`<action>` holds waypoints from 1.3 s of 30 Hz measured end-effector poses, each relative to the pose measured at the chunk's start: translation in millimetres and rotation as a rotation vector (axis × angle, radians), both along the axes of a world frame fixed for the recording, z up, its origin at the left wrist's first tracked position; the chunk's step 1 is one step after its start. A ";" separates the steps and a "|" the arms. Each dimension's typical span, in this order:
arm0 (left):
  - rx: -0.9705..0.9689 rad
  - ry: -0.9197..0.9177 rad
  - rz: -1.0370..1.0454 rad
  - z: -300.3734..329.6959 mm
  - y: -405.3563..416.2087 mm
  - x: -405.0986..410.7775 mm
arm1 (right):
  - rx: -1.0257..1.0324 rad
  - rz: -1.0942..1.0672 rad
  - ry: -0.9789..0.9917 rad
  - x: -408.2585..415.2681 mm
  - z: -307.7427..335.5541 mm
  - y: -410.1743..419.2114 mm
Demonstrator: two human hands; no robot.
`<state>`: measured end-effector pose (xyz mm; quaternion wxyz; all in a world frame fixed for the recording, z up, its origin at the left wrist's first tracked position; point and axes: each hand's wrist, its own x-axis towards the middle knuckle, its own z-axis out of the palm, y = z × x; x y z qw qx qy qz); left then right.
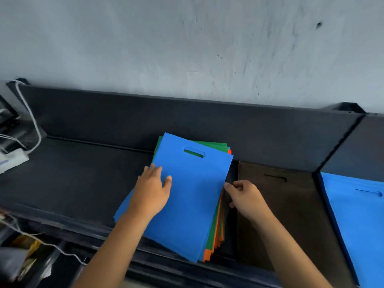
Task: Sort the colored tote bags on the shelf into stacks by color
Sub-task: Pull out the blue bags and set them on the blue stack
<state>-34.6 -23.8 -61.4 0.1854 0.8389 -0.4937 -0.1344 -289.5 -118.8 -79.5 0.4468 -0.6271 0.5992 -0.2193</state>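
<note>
A mixed pile of flat tote bags lies in the middle of the dark shelf. A blue bag with a slot handle is on top, and green and orange edges show beneath it. My left hand rests flat on the blue bag's left side. My right hand pinches the pile's right edge with thumb and fingertips. A dark brown bag lies flat to the right of the pile. Further right, a second blue bag lies on the neighbouring shelf section.
A grey wall rises behind the shelf's raised dark back panel. At the far left sit a white power strip and white cables. Below the shelf's front edge, at lower left, are packets and loose clutter.
</note>
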 end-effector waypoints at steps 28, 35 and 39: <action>0.068 -0.198 -0.381 5.8 10.9 36.9 | 0.073 -0.498 -0.287 10.4 9.1 60.8; 0.025 -0.106 -0.388 8.8 13.7 29.7 | 0.086 -0.479 -0.319 7.6 2.0 66.6; -0.018 0.197 -0.334 12.1 12.2 26.7 | 0.055 -0.501 -0.344 6.8 3.3 63.9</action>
